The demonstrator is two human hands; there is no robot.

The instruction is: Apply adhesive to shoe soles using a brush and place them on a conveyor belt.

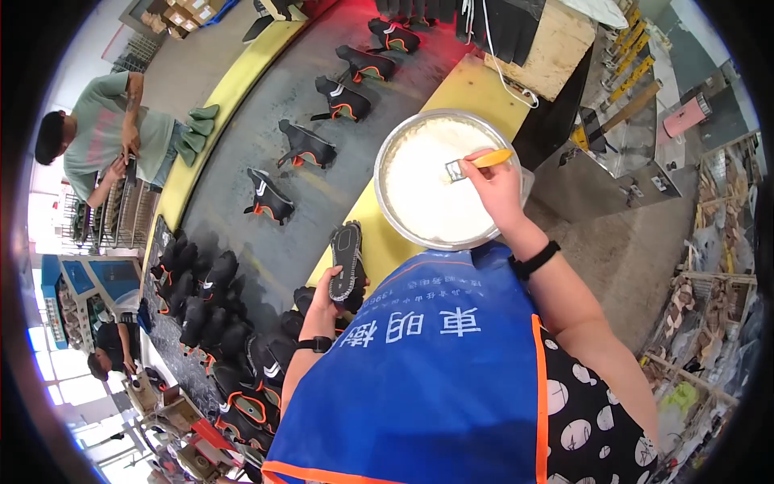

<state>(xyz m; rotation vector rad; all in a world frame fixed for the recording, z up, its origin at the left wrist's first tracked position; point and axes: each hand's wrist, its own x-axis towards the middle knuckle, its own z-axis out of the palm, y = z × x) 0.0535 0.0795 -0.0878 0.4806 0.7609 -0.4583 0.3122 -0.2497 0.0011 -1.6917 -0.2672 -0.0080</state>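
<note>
A black shoe upper [347, 250], its stitched underside turned up, is gripped in my left hand [324, 297] beside the yellow ledge. My right hand [498, 194] pinches a paintbrush [493, 158] with a yellow handle. Its bristles reach down to the white creamy liquid [427, 189] in a round metal basin [382, 202]; whether they dip below the surface I cannot tell. The basin stands on the yellow ledge [472, 89] in front of me. Part of the upper is hidden behind my left fingers.
Several black uppers with orange trim [270, 198] stand in a row on the grey conveyor belt [242, 145]. More uppers [214, 306] are heaped at left. Across the belt a person [121, 137] handles something dark. A metal cabinet [601, 181] stands at right.
</note>
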